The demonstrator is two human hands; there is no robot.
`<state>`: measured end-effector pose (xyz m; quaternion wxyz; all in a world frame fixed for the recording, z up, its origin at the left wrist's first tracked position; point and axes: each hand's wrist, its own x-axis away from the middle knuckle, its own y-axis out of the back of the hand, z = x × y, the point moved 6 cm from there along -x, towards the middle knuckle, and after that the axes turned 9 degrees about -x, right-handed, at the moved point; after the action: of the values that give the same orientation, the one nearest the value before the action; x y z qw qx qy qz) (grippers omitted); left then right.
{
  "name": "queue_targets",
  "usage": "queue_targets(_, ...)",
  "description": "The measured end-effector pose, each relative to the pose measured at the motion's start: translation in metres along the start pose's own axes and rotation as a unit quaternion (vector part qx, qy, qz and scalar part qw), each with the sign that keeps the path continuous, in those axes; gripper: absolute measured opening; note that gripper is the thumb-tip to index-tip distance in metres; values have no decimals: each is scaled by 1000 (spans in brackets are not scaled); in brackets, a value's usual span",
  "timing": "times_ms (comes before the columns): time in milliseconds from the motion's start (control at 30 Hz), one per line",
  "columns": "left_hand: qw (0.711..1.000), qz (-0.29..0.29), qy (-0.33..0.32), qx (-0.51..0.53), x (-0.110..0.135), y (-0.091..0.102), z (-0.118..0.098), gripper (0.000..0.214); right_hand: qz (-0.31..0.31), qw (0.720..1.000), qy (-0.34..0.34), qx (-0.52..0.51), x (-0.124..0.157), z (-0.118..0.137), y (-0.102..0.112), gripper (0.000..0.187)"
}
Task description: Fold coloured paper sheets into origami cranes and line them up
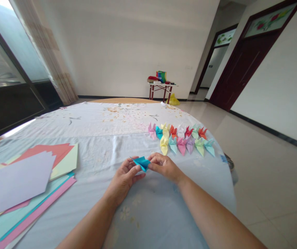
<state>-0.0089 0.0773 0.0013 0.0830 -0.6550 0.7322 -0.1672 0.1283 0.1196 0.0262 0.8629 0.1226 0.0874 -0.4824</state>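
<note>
A small folded piece of teal blue paper (141, 162) is held just above the table between both hands. My left hand (124, 179) pinches its left side with thumb and fingers closed. My right hand (162, 166) pinches its right side, fingers curled in. Behind my right hand, several finished paper cranes (181, 138) in pink, yellow, blue, red, white, green and purple lie in two rows on the cloth.
A pale tablecloth (99, 138) covers a round table. A fanned stack of coloured paper sheets (24, 180) lies at the left. The table edge drops off at the right to a tiled floor. A small red-legged side table (161, 88) stands by the far wall.
</note>
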Motion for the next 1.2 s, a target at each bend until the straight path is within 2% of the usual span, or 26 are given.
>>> queue_targets(200, 1000, 1, 22, -2, 1, -1, 3, 47, 15, 999, 12, 32, 0, -3, -2, 19)
queue_targets(400, 1000, 25, 0, -5, -1, 1, 6, 55, 6, 999, -20, -40, 0, -6, 0, 20)
queue_targets(533, 998, 12, -16, -58, -2, 1, 5, 50, -56, 997, -43, -24, 0, -12, 6, 22)
queue_targets(667, 994, 9, -30, -106, -3, -1, 4, 41, -134, 989, -10, 61, 2, -9, 9, 22)
queue_targets(800, 991, -18, -28, -127, -4, 1, 7, 43, -158, 982, 7, 107, 3, -5, 6, 20)
queue_targets(967, 994, -35, 0, -105, 0, -5, 9, 46, -144, 981, 17, 127, 4, -1, 2, 17)
queue_targets(1100, 995, -38, 54, -77, 4, -12, 7, 34, -127, 982, 36, 137, 5, 5, -1, 13)
queue_targets(1200, 989, -52, 89, -108, 5, -10, 7, 32, -126, 979, 54, 153, 5, 10, -3, 11)
